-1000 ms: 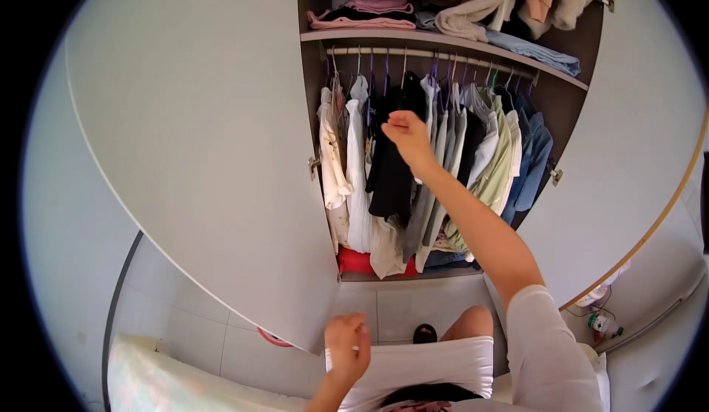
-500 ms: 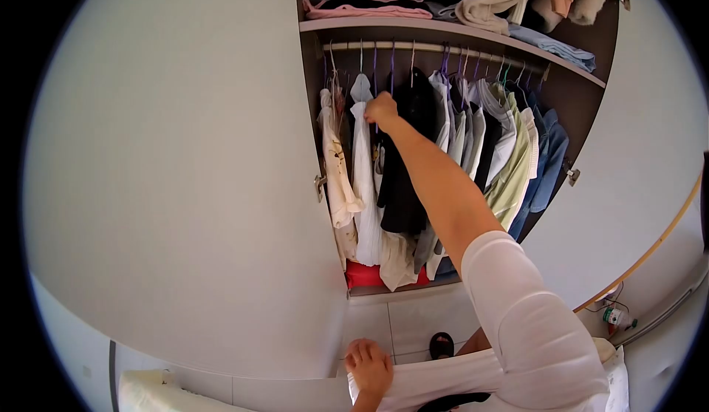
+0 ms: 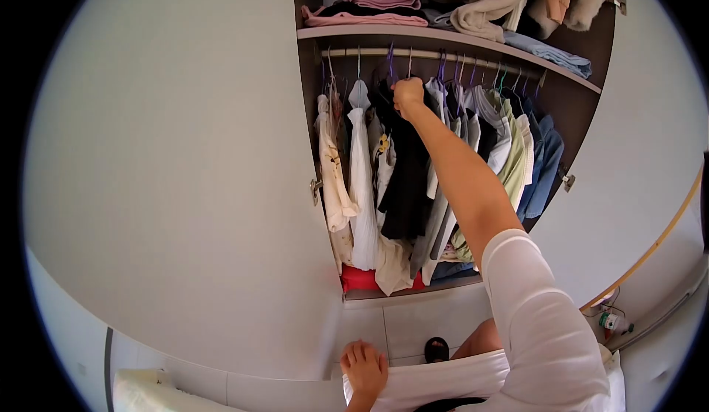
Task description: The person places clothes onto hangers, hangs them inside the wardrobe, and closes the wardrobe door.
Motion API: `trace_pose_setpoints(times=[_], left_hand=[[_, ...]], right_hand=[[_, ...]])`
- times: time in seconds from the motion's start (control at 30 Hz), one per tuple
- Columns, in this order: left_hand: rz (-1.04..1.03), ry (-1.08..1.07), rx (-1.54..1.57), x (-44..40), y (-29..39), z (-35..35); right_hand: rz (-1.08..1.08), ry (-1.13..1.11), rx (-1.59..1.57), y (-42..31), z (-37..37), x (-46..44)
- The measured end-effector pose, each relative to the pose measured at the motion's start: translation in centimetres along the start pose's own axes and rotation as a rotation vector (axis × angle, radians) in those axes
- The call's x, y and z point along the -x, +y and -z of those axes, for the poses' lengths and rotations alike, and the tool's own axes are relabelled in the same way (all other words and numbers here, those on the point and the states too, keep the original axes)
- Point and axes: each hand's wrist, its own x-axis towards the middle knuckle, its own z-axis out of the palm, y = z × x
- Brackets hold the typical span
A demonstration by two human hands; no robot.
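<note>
My right hand (image 3: 409,96) reaches into the wardrobe just under the rail (image 3: 480,62). Its fingers are closed at the top of a black garment (image 3: 406,183) on a hanger; the fingertips are partly hidden. Left of it hang a white garment (image 3: 362,183) and a cream one (image 3: 332,168) with a dark print. Grey, green and blue clothes hang to the right, partly behind my forearm. Low in the view, my left hand (image 3: 363,366) rests on the white cloth over my lap, fingers flat, holding nothing.
Folded clothes lie on the shelf (image 3: 443,33) above the rail. The wardrobe's left door (image 3: 177,175) and right door (image 3: 628,116) stand open at the sides. A red item (image 3: 360,279) lies at the wardrobe's bottom. A bottle (image 3: 616,324) is at the lower right.
My right hand first went left toward the white garment, then came back right to the black one and closed there. My left hand has lowered onto my lap.
</note>
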Motion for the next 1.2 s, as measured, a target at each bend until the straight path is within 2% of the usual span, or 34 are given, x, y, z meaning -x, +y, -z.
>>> trace_pose_setpoints(times=[0.1, 0.2, 0.27, 0.4, 0.43, 0.53, 0.67, 0.73, 0.83, 0.9, 0.97, 1.0, 1.1, 1.17, 1.2], left_hand=[[0.003, -0.009, 0.0, 0.5, 0.3, 0.2], [0.016, 0.001, -0.024, 0.7, 0.3, -0.5], [0.024, 0.0, -0.046, 0.3, 0.2, -0.6], [0.005, -0.026, -0.02, 0.4, 0.7, -0.3], [0.0, -0.022, -0.022, 0.2, 0.6, -0.3], [0.021, -0.033, -0.039, 0.1, 0.4, -0.2], [0.041, -0.039, -0.002, -0.2, 0.1, -0.1], [0.037, -0.038, -0.015, -0.2, -0.1, -0.1], [0.036, -0.049, -0.006, 0.1, 0.0, 0.2], [0.053, -0.053, 0.027, 0.3, -0.1, 0.3], [0.105, -0.049, 0.091, 0.8, 0.2, 0.3], [0.11, -0.059, 0.098, 0.9, 0.7, 0.5], [0.119, 0.032, 0.171, 0.8, 2.5, 0.4], [0.09, 0.132, 0.549, 0.5, 4.8, -1.2], [0.083, 0.032, 0.656, 0.2, 5.9, -2.1]], right_hand=[[0.077, 0.105, -0.111, -0.1, 0.1, 2.5], [0.11, 0.088, -0.055, 0.2, 0.8, 1.8], [0.979, -0.064, 0.048, 3.6, 0.8, -1.2], [1.09, 0.0, -0.033, 7.7, -1.6, -3.7], [0.876, -0.058, -0.135, 8.3, -2.2, -3.9], [0.59, -0.17, -0.279, 9.5, -2.7, -3.1], [0.515, -0.215, -0.235, 9.5, 0.8, 1.4], [0.03, -0.255, -0.52, 4.2, 4.7, 9.3], [0.396, -0.364, -0.052, 6.2, 11.0, 8.9], [0.376, -0.372, 0.056, 2.5, 15.6, 13.0], [0.155, -0.381, -0.076, -2.4, 19.5, 17.7], [0.005, -0.402, -0.24, -4.5, 21.3, 19.6], [0.047, -0.403, -0.158, -7.7, 26.3, 23.0], [0.115, -0.385, -0.119, -10.1, 29.4, 25.1], [0.139, -0.369, -0.12, -11.4, 30.7, 26.1]])
